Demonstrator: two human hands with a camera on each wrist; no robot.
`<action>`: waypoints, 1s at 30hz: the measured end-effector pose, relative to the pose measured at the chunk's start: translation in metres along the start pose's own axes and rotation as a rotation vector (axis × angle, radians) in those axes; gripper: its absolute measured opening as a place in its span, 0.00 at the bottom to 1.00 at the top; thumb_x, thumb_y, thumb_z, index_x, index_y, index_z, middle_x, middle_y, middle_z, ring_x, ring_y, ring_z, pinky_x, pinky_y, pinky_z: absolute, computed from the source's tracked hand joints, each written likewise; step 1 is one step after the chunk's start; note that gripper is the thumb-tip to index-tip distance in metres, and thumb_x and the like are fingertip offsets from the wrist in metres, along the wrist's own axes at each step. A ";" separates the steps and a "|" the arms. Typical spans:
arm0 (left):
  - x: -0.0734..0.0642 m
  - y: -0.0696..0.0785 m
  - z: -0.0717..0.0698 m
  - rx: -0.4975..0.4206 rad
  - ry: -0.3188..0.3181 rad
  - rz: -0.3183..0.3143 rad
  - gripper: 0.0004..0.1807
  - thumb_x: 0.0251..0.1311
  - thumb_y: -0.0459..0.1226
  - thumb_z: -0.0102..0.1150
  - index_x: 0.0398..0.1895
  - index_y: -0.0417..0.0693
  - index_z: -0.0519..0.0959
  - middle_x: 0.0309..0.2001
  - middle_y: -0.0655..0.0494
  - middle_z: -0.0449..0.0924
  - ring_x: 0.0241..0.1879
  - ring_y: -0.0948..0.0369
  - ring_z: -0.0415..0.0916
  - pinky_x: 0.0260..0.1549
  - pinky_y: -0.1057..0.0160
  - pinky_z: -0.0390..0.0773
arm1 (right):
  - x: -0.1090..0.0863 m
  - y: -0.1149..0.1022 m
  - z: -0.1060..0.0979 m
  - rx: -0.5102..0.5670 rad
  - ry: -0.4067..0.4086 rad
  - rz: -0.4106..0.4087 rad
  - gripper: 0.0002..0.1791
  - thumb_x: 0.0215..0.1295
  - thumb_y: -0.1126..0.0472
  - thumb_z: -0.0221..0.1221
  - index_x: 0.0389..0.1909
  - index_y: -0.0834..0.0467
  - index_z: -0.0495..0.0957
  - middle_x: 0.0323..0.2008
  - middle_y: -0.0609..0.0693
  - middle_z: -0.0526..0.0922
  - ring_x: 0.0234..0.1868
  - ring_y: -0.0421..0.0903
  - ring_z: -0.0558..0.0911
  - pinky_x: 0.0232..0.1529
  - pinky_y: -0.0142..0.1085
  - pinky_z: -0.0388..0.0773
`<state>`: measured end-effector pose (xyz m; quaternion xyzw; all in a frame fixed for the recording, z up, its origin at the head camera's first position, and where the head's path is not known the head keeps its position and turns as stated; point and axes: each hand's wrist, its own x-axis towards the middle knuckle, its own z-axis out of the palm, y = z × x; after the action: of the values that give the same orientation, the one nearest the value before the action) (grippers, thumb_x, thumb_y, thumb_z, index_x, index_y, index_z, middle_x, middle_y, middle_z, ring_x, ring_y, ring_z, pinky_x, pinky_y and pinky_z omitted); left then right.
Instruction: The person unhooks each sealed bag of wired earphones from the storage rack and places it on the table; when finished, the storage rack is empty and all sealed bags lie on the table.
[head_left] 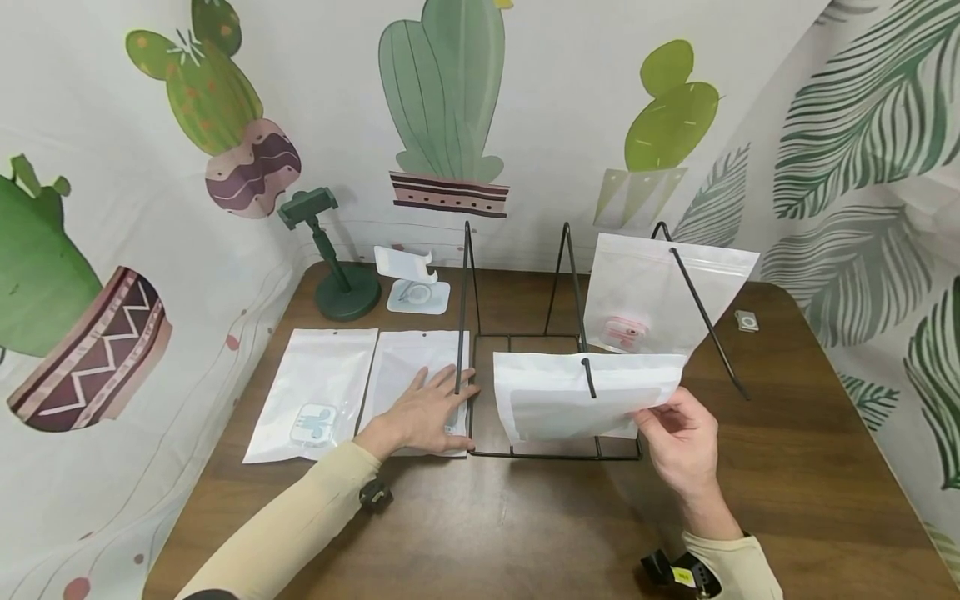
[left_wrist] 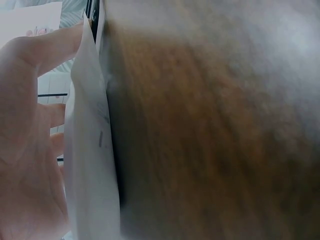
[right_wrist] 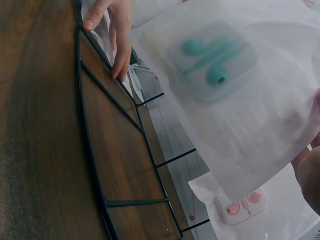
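Observation:
My right hand (head_left: 686, 437) pinches the lower right edge of a white zip bag (head_left: 585, 387), which hangs tilted from the middle arm of a black wire display rack (head_left: 555, 456). In the right wrist view, teal earphones (right_wrist: 217, 62) in a clear case show through that bag. My left hand (head_left: 427, 417) rests with fingers spread over a flat white bag (head_left: 393, 358), its fingertips at the rack's left side. Behind the held bag, a second bag (head_left: 667, 283) with pink earphones (right_wrist: 242, 205) hangs on the rack's right arm.
Another white bag (head_left: 330, 362) with a small earphone case lies flat at the far left. A green phone stand (head_left: 345, 287) and a white folding stand (head_left: 416, 296) are at the back. A small silver clip player (head_left: 746, 321) lies at the back right of the wooden table (head_left: 795, 467).

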<state>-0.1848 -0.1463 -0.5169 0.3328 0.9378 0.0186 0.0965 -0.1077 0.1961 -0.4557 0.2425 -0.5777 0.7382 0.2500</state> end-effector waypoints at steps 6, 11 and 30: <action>0.001 0.000 -0.001 0.000 0.004 0.006 0.50 0.52 0.73 0.51 0.74 0.60 0.60 0.78 0.57 0.48 0.76 0.49 0.46 0.69 0.34 0.47 | -0.001 0.000 0.000 -0.005 -0.005 -0.007 0.15 0.51 0.89 0.54 0.40 0.77 0.77 0.42 0.53 0.87 0.42 0.41 0.85 0.44 0.28 0.82; 0.000 0.000 -0.001 0.000 0.011 0.006 0.50 0.51 0.72 0.51 0.74 0.60 0.60 0.78 0.58 0.48 0.76 0.48 0.47 0.69 0.34 0.48 | -0.001 -0.001 0.000 0.007 -0.013 -0.011 0.12 0.54 0.86 0.58 0.40 0.76 0.78 0.42 0.53 0.87 0.41 0.41 0.85 0.44 0.28 0.81; 0.000 -0.001 0.001 0.001 0.014 0.000 0.50 0.51 0.74 0.50 0.74 0.61 0.60 0.78 0.59 0.47 0.76 0.49 0.46 0.69 0.35 0.48 | -0.004 -0.006 -0.003 0.000 -0.035 0.011 0.14 0.53 0.84 0.60 0.42 0.77 0.78 0.43 0.53 0.87 0.42 0.42 0.85 0.45 0.28 0.82</action>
<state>-0.1853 -0.1470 -0.5184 0.3330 0.9384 0.0202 0.0899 -0.1011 0.1997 -0.4548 0.2522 -0.5832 0.7352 0.2360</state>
